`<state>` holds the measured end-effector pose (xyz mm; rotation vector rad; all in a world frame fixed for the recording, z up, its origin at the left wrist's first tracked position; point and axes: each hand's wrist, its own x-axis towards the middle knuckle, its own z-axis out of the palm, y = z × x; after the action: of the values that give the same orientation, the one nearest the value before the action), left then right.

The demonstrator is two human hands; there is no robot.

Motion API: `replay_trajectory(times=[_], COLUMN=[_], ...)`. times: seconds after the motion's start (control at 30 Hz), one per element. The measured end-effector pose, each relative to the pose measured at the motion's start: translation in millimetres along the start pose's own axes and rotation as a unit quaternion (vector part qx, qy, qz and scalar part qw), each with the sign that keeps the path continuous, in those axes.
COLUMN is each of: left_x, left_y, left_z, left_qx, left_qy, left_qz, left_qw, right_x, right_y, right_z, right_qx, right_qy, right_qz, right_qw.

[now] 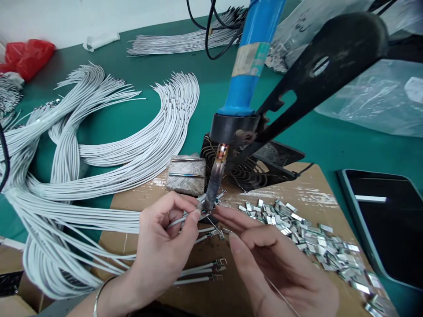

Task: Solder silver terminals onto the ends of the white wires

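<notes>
My left hand [168, 237] pinches the end of a white cable [115, 216] just left of the tip of a blue-handled soldering iron [243, 75], which a black stand holds pointing down. To the right of the tip, my right hand [264, 259] has its thumb and forefinger close together on a thin wire, part of which trails below the palm [280, 296]. Small metal connectors [307, 237] lie heaped right of my right hand. Below the tip, several cables end in metal connectors [218, 270]. The exact joint at the tip is partly hidden by my fingers.
Bundles of white cable [172, 119] curve over the green table on the left. A black fan [251, 167] and a grey block [187, 176] stand behind the cardboard [152, 187]. At the right lies a phone [390, 220]; plastic bags [380, 97] are behind it.
</notes>
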<state>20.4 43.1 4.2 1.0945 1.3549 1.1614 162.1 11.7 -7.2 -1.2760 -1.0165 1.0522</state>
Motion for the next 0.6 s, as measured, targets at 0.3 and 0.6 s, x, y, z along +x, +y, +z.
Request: replay_trajectory(times=[0.3,0.6], left_x=[1.7,2.5], left_y=[-1.9,1.4], left_z=[1.6,2.1], left_qx=[-0.006,-0.008], left_qy=[0.001,0.005], left_qz=[0.002,0.000], left_qw=[1.000,1.000], right_x=[8.9,0.4], right_y=[-1.3,2.5], right_z=[6.2,1.5], right_qx=[0.017,-0.007], right_qy=[0.055,0.005], right_qz=[0.039,0.001], right_qw=[0.998,1.000])
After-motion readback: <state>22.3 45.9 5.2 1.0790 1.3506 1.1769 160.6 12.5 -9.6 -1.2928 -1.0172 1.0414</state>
